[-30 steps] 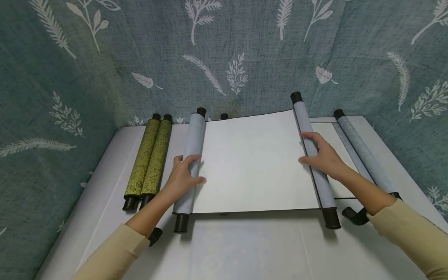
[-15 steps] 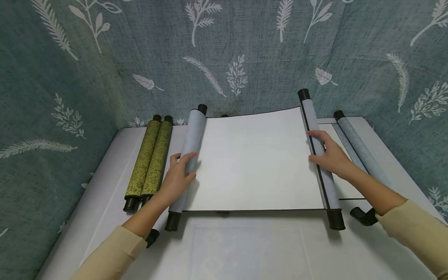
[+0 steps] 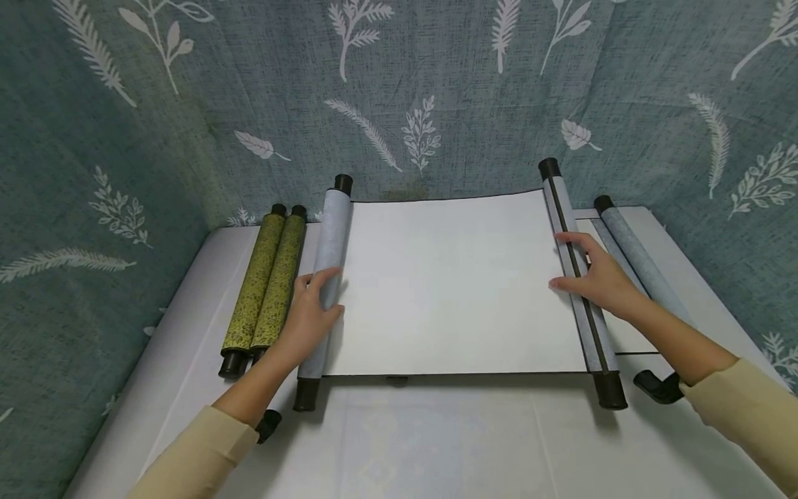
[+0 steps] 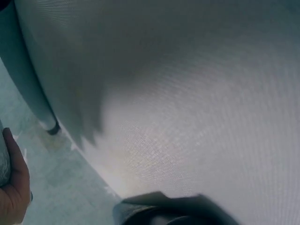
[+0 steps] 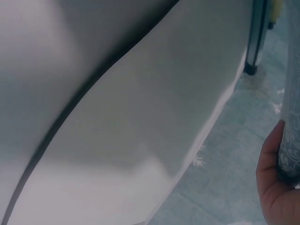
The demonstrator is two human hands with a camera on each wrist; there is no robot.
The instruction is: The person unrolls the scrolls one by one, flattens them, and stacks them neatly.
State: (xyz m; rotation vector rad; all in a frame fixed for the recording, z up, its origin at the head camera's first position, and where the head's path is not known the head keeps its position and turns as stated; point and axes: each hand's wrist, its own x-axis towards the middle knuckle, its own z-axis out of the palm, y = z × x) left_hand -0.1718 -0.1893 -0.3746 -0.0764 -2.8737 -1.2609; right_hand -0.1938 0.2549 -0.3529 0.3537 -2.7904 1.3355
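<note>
A hanging scroll lies partly unrolled across the middle of the head view, its blank white sheet [image 3: 449, 284] stretched between two pale blue-grey rolls with black end knobs. My left hand [image 3: 308, 315] holds the left roll [image 3: 333, 222], thumb on the inner side. Around the right roll [image 3: 564, 215], marked by a dark lengthwise strip, my right hand [image 3: 598, 277] curls its thumb and fingers. In the left wrist view the hand [image 4: 16, 183] shows at the left edge against a roll; in the right wrist view the hand [image 5: 272, 178] grips a patterned roll [image 5: 291, 140].
Two yellow-green rolls [image 3: 255, 284] with black ends lie side by side at left. Another blue-grey roll [image 3: 648, 256] lies at right beside a white sheet. Black knobs show near the right forearm [image 3: 657, 387] and left forearm [image 3: 268, 426]. Leaf-patterned cloth [image 3: 399, 104] hangs behind the white table [image 3: 436, 450].
The left roll has moved left with my left hand, the right roll to the right with my right hand. More white sheet shows between them, and the right roll's dark strip has turned into view.
</note>
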